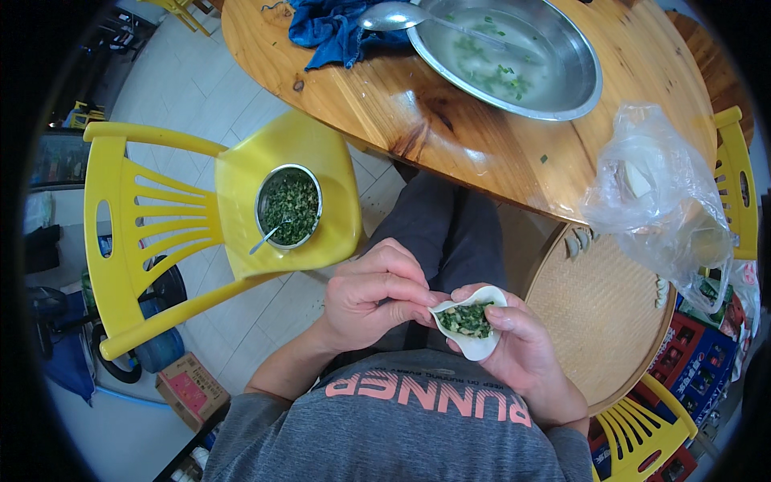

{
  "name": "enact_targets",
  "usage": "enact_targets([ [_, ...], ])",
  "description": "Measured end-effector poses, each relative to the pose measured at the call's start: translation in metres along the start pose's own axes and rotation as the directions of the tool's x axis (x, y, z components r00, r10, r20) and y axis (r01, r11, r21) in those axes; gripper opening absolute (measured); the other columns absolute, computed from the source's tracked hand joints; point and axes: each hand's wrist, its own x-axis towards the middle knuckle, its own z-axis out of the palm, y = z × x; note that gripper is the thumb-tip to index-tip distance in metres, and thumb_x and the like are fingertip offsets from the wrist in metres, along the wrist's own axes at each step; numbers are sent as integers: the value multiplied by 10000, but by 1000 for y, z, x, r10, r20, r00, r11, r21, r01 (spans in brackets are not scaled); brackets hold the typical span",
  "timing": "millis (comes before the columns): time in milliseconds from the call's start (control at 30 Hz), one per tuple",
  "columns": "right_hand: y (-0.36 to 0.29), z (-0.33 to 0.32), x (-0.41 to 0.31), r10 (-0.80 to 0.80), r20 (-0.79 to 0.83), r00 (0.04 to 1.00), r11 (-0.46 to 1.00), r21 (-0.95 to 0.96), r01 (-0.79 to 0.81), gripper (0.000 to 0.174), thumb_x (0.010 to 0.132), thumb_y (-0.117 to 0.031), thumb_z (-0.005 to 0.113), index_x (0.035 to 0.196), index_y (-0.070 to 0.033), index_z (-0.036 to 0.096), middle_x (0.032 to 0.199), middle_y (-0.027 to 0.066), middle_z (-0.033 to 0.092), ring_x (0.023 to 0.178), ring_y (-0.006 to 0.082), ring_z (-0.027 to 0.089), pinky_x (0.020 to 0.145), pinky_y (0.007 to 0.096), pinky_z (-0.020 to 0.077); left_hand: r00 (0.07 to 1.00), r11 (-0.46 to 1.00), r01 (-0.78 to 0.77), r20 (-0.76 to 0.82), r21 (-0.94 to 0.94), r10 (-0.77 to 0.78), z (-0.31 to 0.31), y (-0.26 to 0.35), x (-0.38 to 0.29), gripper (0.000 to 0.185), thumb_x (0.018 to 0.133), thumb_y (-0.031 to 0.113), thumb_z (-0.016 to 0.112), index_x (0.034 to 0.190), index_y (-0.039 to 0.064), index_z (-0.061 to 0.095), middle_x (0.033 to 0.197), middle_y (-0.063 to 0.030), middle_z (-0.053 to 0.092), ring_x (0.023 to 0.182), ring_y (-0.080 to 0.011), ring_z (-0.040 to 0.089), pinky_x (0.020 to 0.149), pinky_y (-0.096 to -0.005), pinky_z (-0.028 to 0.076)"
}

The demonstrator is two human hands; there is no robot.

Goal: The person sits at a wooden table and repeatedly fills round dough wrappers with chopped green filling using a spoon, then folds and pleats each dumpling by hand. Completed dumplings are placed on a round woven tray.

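Observation:
A round white dough wrapper (482,350) lies open and cupped in my right hand (527,343), my thumb over its near rim. Chopped green filling (467,320) sits in the middle of it. With thumb and fingertips, my left hand (382,295) pinches the wrapper's left corner. To the left, a steel bowl (259,212) of the same green filling (294,196) rests on a yellow chair seat (334,226), a small metal spoon (265,239) standing in it. On my right, several shaped dumplings (579,242) sit along the edge of a round woven bamboo tray (593,325).
Across the wooden table (385,114) stands a steel basin (575,113) of cloudy water with chopped greens and a large metal spoon (391,16). A blue cloth (325,30) lies beside it. A clear plastic bag (668,211) holding white wrappers (635,179) overhangs the tray. Drink crates (692,367) stand right.

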Motion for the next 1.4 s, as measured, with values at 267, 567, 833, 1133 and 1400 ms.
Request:
enact_targets([
  [267, 2, -7, -2, -17, -28, 999, 999, 27, 18, 359, 940, -121, 557, 1238, 79, 552, 1193, 202, 628, 1079, 256, 645, 925, 378, 554, 999, 994, 31, -18, 107, -29, 5, 5, -1, 247, 681, 134, 833, 895, 41, 753, 850, -50, 657, 798, -203, 598, 703, -301, 481],
  [567, 0, -9, -5, 6, 27, 1000, 999, 31, -7, 296, 957, -114, 545, 1193, 62, 580, 1212, 189, 617, 1070, 254, 648, 924, 420, 566, 997, 986, -67, 43, 153, 61, 10, 11, 3, 222, 703, 99, 814, 909, 44, 753, 856, -40, 664, 796, -204, 594, 690, -305, 483],
  [833, 5, -11, 4, -148, -105, 983, 961, -251, 118, 242, 932, -20, 588, 1173, 4, 598, 1204, 183, 619, 1082, 239, 643, 883, 386, 586, 998, 975, 62, -5, 211, -62, 15, 16, -4, 158, 742, 52, 788, 885, 24, 726, 847, -77, 673, 761, -209, 635, 657, -290, 500],
  [1133, -1, -15, 9, -243, -89, 966, 847, -504, 167, 185, 903, 14, 637, 1084, -5, 604, 1153, 160, 643, 857, 212, 703, 688, 296, 617, 987, 951, 160, -12, 263, -163, 21, 24, -9, 184, 778, 37, 764, 954, 10, 718, 883, -108, 689, 763, -205, 663, 662, -287, 522],
  [1400, 0, -13, 7, -272, -63, 960, 805, -561, 191, 142, 896, 10, 652, 1034, -1, 620, 1169, 168, 637, 893, 207, 695, 725, 297, 607, 988, 952, 156, -56, 264, -146, 23, 21, -11, 183, 752, 41, 785, 924, 19, 727, 901, -97, 678, 768, -195, 658, 657, -283, 521],
])
